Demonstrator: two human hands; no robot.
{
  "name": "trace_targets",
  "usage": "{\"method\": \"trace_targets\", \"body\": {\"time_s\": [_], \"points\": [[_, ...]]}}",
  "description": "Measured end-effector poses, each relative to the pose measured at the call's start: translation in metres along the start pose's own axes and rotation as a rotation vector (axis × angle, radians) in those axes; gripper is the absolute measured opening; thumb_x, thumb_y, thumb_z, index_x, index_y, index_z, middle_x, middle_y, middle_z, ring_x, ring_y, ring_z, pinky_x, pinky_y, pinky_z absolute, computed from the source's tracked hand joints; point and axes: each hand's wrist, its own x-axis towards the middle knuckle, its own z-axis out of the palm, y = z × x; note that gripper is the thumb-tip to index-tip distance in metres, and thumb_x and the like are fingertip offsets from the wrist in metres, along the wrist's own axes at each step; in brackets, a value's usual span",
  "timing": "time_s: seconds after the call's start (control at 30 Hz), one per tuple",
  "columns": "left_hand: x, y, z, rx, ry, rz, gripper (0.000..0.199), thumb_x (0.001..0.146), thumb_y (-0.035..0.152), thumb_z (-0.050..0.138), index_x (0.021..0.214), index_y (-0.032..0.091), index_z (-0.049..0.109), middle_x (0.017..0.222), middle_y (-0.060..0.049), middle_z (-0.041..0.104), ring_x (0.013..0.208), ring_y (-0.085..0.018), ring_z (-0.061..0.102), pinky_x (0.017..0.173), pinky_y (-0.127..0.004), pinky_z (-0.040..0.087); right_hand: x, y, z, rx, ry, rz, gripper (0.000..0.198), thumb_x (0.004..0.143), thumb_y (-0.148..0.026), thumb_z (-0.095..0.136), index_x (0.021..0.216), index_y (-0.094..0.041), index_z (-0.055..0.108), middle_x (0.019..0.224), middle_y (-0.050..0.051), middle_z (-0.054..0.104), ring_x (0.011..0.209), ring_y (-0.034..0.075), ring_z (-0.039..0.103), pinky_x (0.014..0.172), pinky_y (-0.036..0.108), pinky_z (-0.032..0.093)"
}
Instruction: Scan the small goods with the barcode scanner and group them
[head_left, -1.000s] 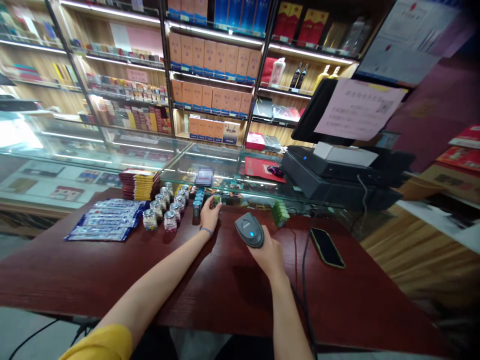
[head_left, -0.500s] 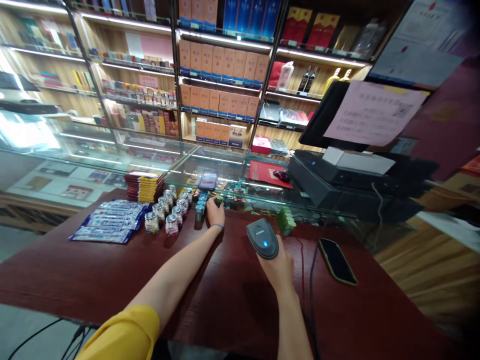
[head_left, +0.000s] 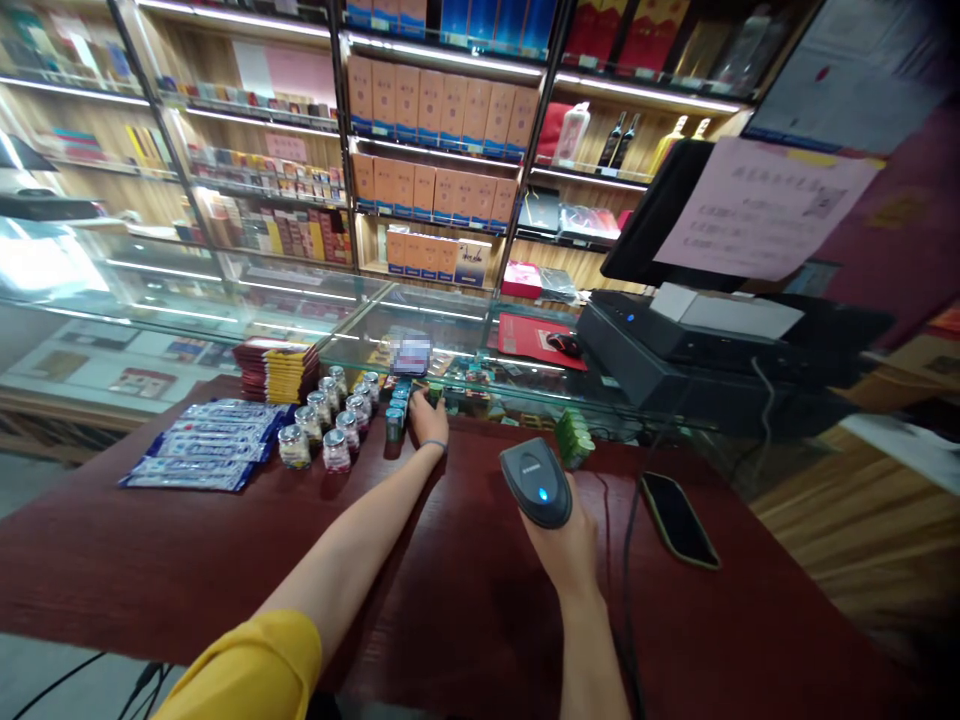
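Note:
My right hand (head_left: 570, 545) is closed round a dark grey barcode scanner (head_left: 536, 483) with a lit blue light, held above the brown table. At the table's far side my left hand (head_left: 428, 420) is closed on a small green container (head_left: 436, 395), mostly hidden by the fingers. Just left of that hand stands a row of small blue-green containers (head_left: 394, 424). Further left are two rows of small clear jars (head_left: 337, 452) with metallic lids. A group of green containers (head_left: 574, 440) stands beyond the scanner.
Blue-and-white packets (head_left: 206, 445) and stacked red and yellow packs (head_left: 276, 372) occupy the table's left. A phone (head_left: 679, 520) lies at right beside a dark cable (head_left: 626, 560). Behind are a glass counter (head_left: 360, 335), a red mouse pad (head_left: 529, 338) and a monitor (head_left: 652, 225).
The view has shifted slightly. My left hand stays by the blue-green row, with less of the green container showing. The scanner in my right hand appears slightly further right.

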Motion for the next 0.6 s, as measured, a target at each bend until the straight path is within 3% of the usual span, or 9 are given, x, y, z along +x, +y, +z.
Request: {"method": "trace_targets", "body": {"time_s": [0.17, 0.37, 0.6], "points": [[-0.002, 0.000, -0.001, 0.003, 0.003, 0.020, 0.034, 0.080, 0.015, 0.069, 0.110, 0.020, 0.054, 0.119, -0.013, 0.058, 0.127, -0.030, 0.052, 0.111, -0.046, 0.035, 0.000, -0.001, 0.001, 0.005, 0.010, 0.022, 0.025, 0.077, -0.039, 0.059, 0.098, -0.025, 0.058, 0.074, 0.006, 0.073, 0.066, 0.027, 0.070, 0.057, 0.030, 0.045], [-0.007, 0.009, -0.008, 0.000, -0.049, 0.001, 0.048, 0.080, 0.012, 0.068, 0.125, 0.020, 0.051, 0.131, -0.017, 0.053, 0.136, -0.031, 0.045, 0.116, -0.048, 0.031, 0.002, 0.000, 0.005, 0.088, 0.041, 0.104, 0.028, 0.077, -0.042, 0.059, 0.099, -0.025, 0.058, 0.076, 0.008, 0.073, 0.074, 0.028, 0.072, 0.062, 0.031, 0.048], [-0.036, 0.014, -0.021, 0.021, -0.149, 0.092, 0.067, 0.078, 0.012, 0.070, 0.140, 0.019, 0.045, 0.146, -0.019, 0.041, 0.145, -0.033, 0.033, 0.121, -0.049, 0.026, 0.008, 0.013, 0.007, 0.186, 0.154, 0.140, 0.037, 0.075, -0.044, 0.064, 0.103, -0.021, 0.060, 0.082, 0.011, 0.074, 0.082, 0.029, 0.072, 0.067, 0.033, 0.052]]}}
